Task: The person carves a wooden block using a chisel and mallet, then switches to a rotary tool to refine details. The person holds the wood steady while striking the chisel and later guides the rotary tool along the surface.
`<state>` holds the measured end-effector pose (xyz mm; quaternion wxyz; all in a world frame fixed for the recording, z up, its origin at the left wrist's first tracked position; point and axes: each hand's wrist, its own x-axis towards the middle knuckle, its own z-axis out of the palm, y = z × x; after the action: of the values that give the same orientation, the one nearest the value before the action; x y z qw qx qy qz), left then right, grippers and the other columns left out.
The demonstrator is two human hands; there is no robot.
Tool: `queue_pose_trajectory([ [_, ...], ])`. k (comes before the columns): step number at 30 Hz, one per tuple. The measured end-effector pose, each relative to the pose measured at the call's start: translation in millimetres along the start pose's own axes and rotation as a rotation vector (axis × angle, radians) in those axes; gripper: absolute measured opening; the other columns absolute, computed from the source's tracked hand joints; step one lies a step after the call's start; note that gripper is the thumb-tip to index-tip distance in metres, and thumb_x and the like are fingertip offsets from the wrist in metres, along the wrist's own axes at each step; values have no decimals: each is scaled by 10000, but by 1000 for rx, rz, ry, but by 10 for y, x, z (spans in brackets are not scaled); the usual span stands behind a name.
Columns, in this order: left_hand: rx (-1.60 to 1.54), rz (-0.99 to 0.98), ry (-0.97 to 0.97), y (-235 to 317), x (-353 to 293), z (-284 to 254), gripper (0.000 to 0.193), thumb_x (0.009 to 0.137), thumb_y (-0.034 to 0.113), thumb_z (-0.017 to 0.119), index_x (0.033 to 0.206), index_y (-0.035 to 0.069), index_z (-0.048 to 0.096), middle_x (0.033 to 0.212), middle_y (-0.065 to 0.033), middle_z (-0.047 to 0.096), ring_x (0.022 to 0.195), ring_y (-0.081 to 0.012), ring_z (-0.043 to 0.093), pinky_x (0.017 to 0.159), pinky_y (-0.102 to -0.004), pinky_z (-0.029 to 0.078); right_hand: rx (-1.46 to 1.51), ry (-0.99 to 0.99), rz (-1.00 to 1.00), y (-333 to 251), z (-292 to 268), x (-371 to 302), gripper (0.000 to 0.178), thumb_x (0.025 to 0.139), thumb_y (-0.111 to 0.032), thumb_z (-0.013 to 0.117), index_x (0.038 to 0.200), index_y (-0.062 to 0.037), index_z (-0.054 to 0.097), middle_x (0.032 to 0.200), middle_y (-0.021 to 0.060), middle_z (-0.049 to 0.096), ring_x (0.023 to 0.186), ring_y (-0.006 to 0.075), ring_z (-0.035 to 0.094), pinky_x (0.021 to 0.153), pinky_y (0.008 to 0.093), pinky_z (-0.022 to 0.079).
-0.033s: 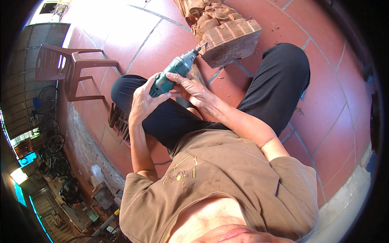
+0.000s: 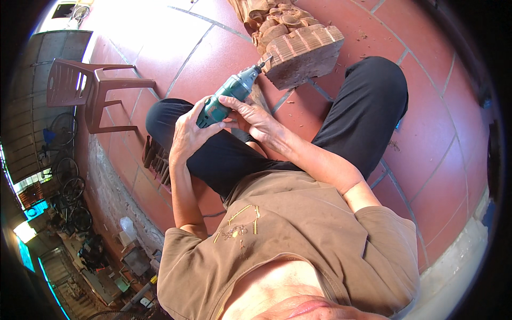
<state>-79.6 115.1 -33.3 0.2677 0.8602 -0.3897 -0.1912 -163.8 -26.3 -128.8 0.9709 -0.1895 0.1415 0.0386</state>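
Unmoved power tool (image 2: 235,89), diagonally toward carving (image 2: 304,56)

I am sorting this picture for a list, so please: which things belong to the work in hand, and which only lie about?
Likely in the work:
green power tool, held between left hand and right hand
carved wooden piece, at the tool's front end; contact unclear

Likely just about:
brown chair
bicycles, far left

Close overhead fisheye view, downward
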Motion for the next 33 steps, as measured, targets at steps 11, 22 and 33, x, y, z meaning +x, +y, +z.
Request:
queue_pose_trajectory([
  [11, 4, 22, -30, -53, 24, -18, 638, 743, 207, 832, 1306, 83, 560, 974, -133, 711, 892, -258, 714, 800, -343, 540, 57, 19, -20, 26, 15, -32, 269, 870, -246, 774, 1071, -142, 629, 1002, 3, 689, 947, 124, 665, 767, 329, 595],
  [22, 11, 51, -5, -84, 21, -10, 645, 735, 187, 838, 1306, 75, 560, 997, -140, 715, 917, -257, 715, 817, -340, 539, 59, 22, 2, 19, 32, -22, 272, 867, -243, 777, 1075, -145, 632, 1008, -3, 683, 941, 118, 662, 779, 332, 591],
  [33, -3, 42, -7, -45, 30, -21, 641, 746, 176, 831, 1313, 70, 553, 1001, -141, 715, 932, -258, 715, 824, -337, 539, 19, 42, -2, -40, 76, -42, 263, 873, -259, 771, 1066, -147, 630, 1010, 1, 683, 943, 125, 658, 824, 342, 574],
])
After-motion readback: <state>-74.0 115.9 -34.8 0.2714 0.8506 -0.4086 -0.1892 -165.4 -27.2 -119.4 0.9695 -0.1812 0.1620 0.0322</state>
